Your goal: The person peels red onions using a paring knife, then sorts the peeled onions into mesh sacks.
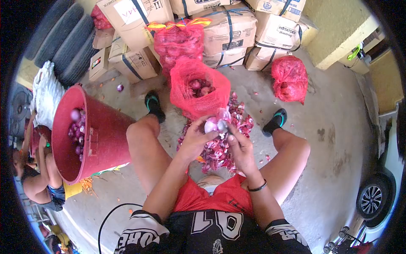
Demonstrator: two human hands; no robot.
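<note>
My left hand (pixel 196 137) is closed around a partly peeled purple onion (pixel 210 125), held up between my knees. My right hand (pixel 241 148) pinches a small grey blade (pixel 222 125) against the onion's side; its handle is mostly hidden by my fingers. Loose reddish skin (pixel 223 113) sticks up at the onion's far side. Below both hands lies a heap of onion skins (pixel 218 156) on the floor. Just beyond, an open red mesh bag (pixel 182 101) has unpeeled onions (pixel 201 86) inside.
At left a big red tub (pixel 108 139) leans toward me, containing peeled onions (pixel 76 135); one above them is blurred. A tied onion sack (pixel 177 42), cardboard boxes (pixel 230 31) and tyres (pixel 63 36) stand behind. A red bag (pixel 289 78) sits right. Another person (pixel 40 178) sits far left.
</note>
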